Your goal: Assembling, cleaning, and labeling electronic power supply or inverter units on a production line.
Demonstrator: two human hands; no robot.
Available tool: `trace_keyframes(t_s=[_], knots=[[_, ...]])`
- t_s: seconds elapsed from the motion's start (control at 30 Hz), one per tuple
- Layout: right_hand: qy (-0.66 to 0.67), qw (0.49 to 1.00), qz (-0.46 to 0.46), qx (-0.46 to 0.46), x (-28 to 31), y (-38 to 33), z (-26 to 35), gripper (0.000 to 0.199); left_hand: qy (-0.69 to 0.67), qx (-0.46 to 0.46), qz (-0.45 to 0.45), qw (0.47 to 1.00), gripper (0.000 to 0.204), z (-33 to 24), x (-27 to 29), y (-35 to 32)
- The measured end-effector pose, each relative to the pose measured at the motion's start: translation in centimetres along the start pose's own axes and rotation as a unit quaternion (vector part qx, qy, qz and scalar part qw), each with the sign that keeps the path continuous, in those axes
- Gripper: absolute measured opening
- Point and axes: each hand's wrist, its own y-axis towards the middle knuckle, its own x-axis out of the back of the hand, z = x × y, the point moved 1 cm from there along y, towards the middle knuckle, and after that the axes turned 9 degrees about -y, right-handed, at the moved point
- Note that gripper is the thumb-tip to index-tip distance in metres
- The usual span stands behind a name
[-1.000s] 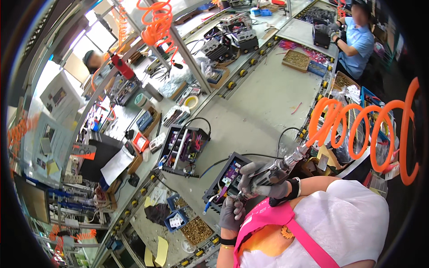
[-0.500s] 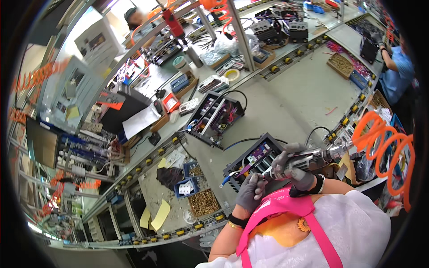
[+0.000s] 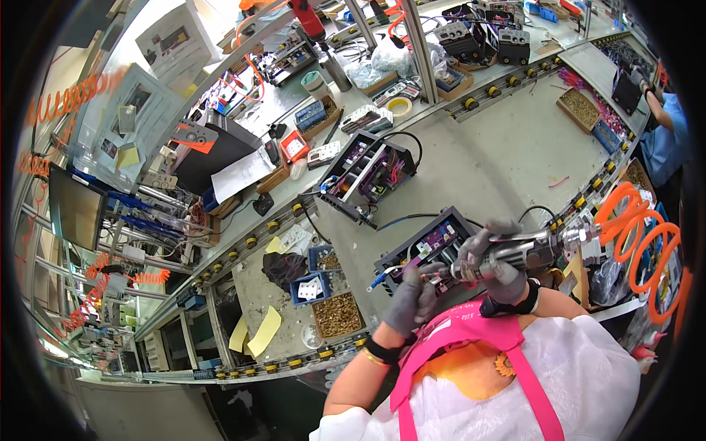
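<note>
Head view: Right hand [image 3: 491,263] wraps the grey power driver [image 3: 523,251]; left hand [image 3: 413,300] is at its nose, fingers curled, grip there cannot be told. Open dark casing [image 3: 434,241] lies on the worktop [image 3: 485,158], just beyond both hands. Step in hand, judged: lining up the driver's tip; next move calls for steady alignment. Tip and any fastener hidden by gloves; casing's near side covered.
</note>
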Motion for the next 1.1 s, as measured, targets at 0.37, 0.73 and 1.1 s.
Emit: trace_keyframes(t_s=[0.37, 0.73, 1.1], knots=[[-0.016, 0.999, -0.043, 0.002, 0.9, -0.2, 1.5, 0.058, 0.856, 0.06, -0.282, 0.429, 0.058, -19.5, 7.9, 8.9], [-0.039, 0.996, -0.068, 0.028, 1.4, 0.4, 2.0, 0.057, 0.869, 0.023, -0.198, 0.454, 0.045, -20.9, 11.4, 12.4], [-0.068, 0.993, -0.094, 0.029, 1.9, 0.5, 1.8, 0.058, 0.865, -0.082, -0.153, 0.47, 0.063, -16.9, 13.2, 4.8]])
